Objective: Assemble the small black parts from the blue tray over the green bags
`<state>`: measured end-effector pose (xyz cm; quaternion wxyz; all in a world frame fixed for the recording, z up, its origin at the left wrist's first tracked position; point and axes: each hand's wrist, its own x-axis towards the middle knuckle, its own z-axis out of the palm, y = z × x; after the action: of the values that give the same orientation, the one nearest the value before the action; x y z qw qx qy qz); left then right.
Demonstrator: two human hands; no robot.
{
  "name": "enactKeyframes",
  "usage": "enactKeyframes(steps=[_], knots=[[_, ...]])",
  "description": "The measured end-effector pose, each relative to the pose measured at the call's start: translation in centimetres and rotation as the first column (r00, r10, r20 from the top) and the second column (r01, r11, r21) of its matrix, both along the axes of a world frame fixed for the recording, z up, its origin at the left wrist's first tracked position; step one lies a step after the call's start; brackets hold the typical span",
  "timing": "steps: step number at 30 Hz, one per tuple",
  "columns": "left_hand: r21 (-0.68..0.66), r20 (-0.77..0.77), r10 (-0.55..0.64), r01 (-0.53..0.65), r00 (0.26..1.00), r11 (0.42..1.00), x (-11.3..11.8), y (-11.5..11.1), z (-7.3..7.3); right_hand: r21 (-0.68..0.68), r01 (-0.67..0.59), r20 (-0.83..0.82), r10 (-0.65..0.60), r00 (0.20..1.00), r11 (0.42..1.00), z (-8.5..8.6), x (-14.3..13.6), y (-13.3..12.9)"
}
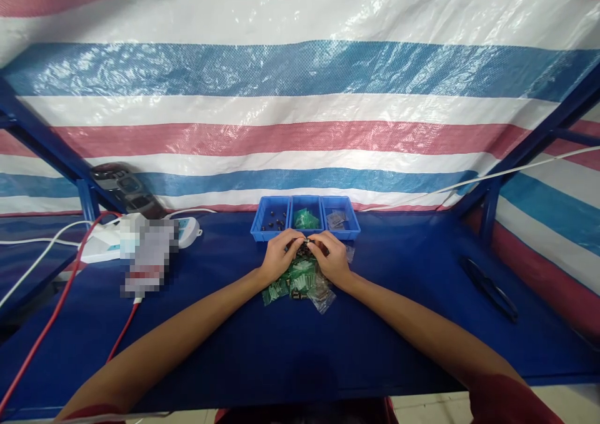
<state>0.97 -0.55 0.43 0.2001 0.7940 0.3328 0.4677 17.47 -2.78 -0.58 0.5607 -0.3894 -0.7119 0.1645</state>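
Observation:
My left hand and my right hand meet just in front of the blue bins, fingertips pinched together. Between them is a small dark piece with a pale spot, too small to name. Beneath the hands lies a pile of green plastic packets, with clear plastic bags at its right and small dark parts mixed in. Three joined blue bins stand behind: the left bin holds several small dark parts, the middle one green packets, the right one clear packets.
On the blue table, a pair of dark glasses lies at the right. To the left are a white power strip, a blurred-out device, a red cable and a dark object. Striped sheeting hangs behind.

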Motion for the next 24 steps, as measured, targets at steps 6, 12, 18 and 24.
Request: enactKeyframes(steps=[6,12,18,24], knots=[[-0.025,0.002,0.003,-0.003,1.0,1.0,-0.11,0.02,-0.16,-0.003,0.015,0.004,-0.015,1.0,1.0,0.03,-0.02,-0.01],[-0.038,0.014,-0.008,0.008,1.0,0.999,-0.03,-0.02,-0.06,-0.011,0.03,0.014,-0.029,0.999,1.0,0.1,0.03,-0.02],[-0.048,0.009,-0.011,0.011,1.0,0.999,-0.07,-0.01,-0.08,-0.008,0.02,0.021,-0.02,1.0,1.0,0.13,0.02,-0.07],[-0.06,0.022,-0.015,0.016,1.0,0.998,-0.14,0.01,-0.31,-0.002,0.022,0.014,-0.022,1.0,1.0,0.18,0.01,-0.1]])
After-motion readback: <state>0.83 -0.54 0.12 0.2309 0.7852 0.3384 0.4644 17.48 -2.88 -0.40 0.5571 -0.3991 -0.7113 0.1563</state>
